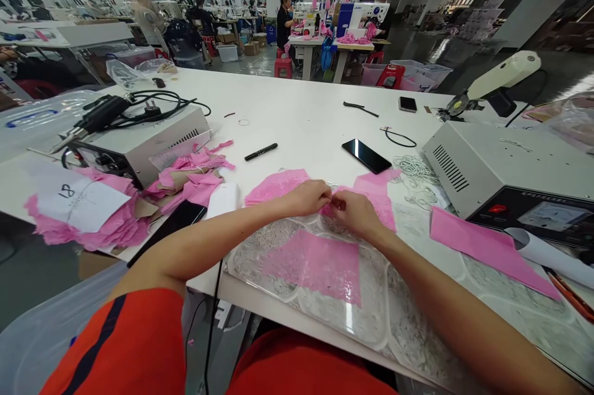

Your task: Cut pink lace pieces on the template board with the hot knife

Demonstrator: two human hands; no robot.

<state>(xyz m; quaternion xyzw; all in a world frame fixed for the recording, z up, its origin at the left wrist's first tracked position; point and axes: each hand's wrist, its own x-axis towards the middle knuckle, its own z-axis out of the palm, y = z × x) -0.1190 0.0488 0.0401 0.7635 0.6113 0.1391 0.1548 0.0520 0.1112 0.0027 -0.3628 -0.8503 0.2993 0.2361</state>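
Note:
My left hand point(313, 195) and my right hand point(355, 210) meet over the table, fingertips pinched close together. Between and under them is a pink lacy fabric piece point(383, 206), whose edge both hands appear to grip; the exact pinch point is partly hidden by the fingers. Left of it lies a stack of pink fabric pieces point(273, 186), partly behind my left forearm. Nearer to me, another flat pink piece point(325, 265) rests on a clear, wet-looking plastic sheet point(366, 321) with rounded panels.
Grey machine boxes stand left point(143, 141) and right point(510, 166). Beyond my hands lie a phone point(366, 155), a black pen point(260, 151) and thin cord loops point(413, 166). Bundled pink fabric point(120, 221) sits far left; a handheld cutter point(501, 79) stands back right.

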